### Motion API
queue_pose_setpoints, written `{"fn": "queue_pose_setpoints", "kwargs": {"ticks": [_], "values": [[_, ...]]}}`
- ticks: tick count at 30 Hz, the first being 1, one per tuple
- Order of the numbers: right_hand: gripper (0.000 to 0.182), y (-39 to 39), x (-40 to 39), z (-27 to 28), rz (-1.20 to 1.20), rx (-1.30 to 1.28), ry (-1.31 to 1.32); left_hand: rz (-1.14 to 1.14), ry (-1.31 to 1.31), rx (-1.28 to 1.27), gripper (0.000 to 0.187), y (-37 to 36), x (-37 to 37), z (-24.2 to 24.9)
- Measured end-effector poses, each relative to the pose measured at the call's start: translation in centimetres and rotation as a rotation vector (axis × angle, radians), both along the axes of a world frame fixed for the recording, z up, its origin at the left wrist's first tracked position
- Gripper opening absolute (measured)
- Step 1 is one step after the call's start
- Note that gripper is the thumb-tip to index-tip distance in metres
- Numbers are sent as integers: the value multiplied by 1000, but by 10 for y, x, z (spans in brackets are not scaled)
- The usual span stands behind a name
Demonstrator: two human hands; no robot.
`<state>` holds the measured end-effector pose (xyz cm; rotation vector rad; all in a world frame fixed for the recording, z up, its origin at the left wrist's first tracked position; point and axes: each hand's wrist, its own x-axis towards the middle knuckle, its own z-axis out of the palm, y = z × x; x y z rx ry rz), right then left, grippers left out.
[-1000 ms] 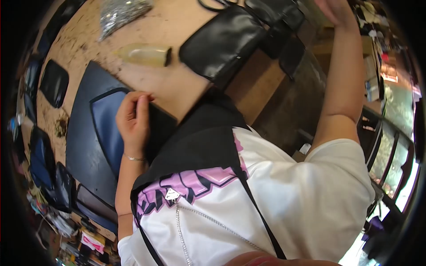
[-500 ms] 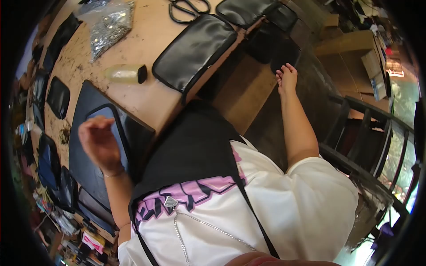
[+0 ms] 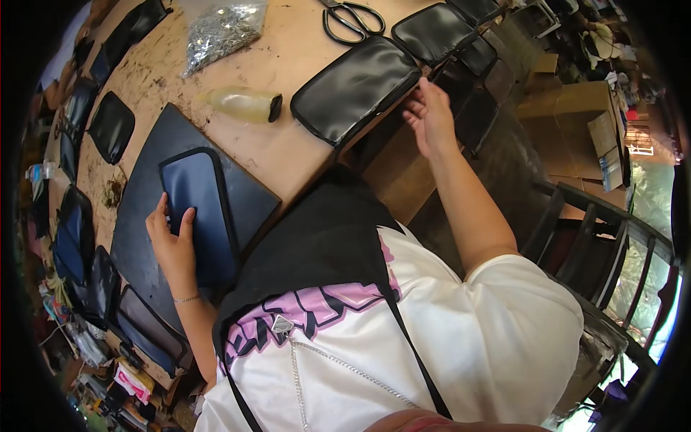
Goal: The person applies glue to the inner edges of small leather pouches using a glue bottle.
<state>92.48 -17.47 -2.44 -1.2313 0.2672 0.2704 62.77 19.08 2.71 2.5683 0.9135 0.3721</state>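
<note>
A dark blue panel with black edging (image 3: 188, 187), flat like a pouch piece, lies on a black board (image 3: 144, 194) at the table's corner. My left hand (image 3: 173, 241) rests on its left side, thumb and fingers spread over the surface. To the right, my right hand (image 3: 434, 122) is raised beside the table edge, holding nothing, fingers loosely extended. Its fingertips are right at the right end of a shiny black pouch (image 3: 356, 86), which overhangs the edge slightly. A yellowish bottle with a dark end (image 3: 248, 104) lies on its side between board and pouch.
Black-handled scissors (image 3: 353, 23) and a clear bag of small metal parts (image 3: 224, 34) lie farther back. More black pouches (image 3: 432, 32) line the right edge; others (image 3: 111, 128) sit at left. A cardboard box (image 3: 568, 129) and a dark chair (image 3: 604, 223) stand at right.
My left hand has come down onto the blue panel from above it. My right hand has moved left, from the dark pieces hanging beyond the edge to the black pouch. The view has shifted slightly.
</note>
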Motion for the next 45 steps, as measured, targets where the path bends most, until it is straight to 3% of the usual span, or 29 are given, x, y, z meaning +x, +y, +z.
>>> {"fn": "queue_pose_setpoints", "kwargs": {"ticks": [2,5,8,9,10,11,12,14,16,18,19,22,23,25,29,30,32,34,37,38,39,40,42,45], "values": [[45,12,-9,4,84,70,120,-13,-10,11,58,3,-1,2],[43,32,-24,4,-215,47,5,-20,-9,24,58,4,-1,6],[43,38,-37,-3,-348,-236,-342,-17,17,40,58,1,5,17],[45,42,-44,4,-265,-380,-519,23,25,-55,54,3,8,18],[44,49,-48,7,-149,-304,-642,64,33,-148,50,5,12,19],[43,56,-52,13,-30,-408,-804,104,41,-240,46,8,14,20],[42,67,-56,30,91,-511,-965,40,-50,-315,39,9,14,22],[51,98,-63,60,359,-400,-1102,-92,-229,-464,26,9,8,25],[73,130,-72,90,576,-502,-1325,-236,-198,-310,23,-10,9,50],[76,150,-81,107,1066,-353,-1064,-375,-167,-139,22,-28,9,69],[49,158,-85,111,1190,-342,-953,-354,-182,-117,22,-36,10,74],[26,174,-92,119,1257,-272,-876,-165,-29,-228,23,-34,2,81],[16,178,-99,112,1171,-112,-883,-180,9,-195,23,-35,-1,86],[19,181,-105,115,1193,-151,-903,-207,85,-133,23,-38,-6,97],[23,181,-96,127,1298,-175,-909,-368,-62,-16,21,-34,-12,107],[39,179,-87,128,1308,-202,-789,-388,-149,-29,21,-32,-11,105],[47,176,-63,115,1161,-230,-680,-375,-233,-96,21,-27,-13,106],[56,167,-36,102,805,-762,-1298,-302,-235,-205,22,-19,-18,107],[65,148,-21,79,697,-1185,-1374,-168,-193,-414,22,-28,-11,110],[67,147,-21,76,804,-1195,-1303,-110,-167,-472,24,-32,-8,115],[68,146,-24,76,909,-1202,-1231,-123,61,-348,30,-24,-11,120],[71,147,-27,76,1008,-1206,-1157,-107,64,-354,30,-19,-13,119],[69,153,-34,73,962,-1208,-1206,-83,70,-363,30,-11,-15,116],[62,163,-39,68,929,-1167,-1214,-78,-403,-697,24,-3,-20,115]]}}
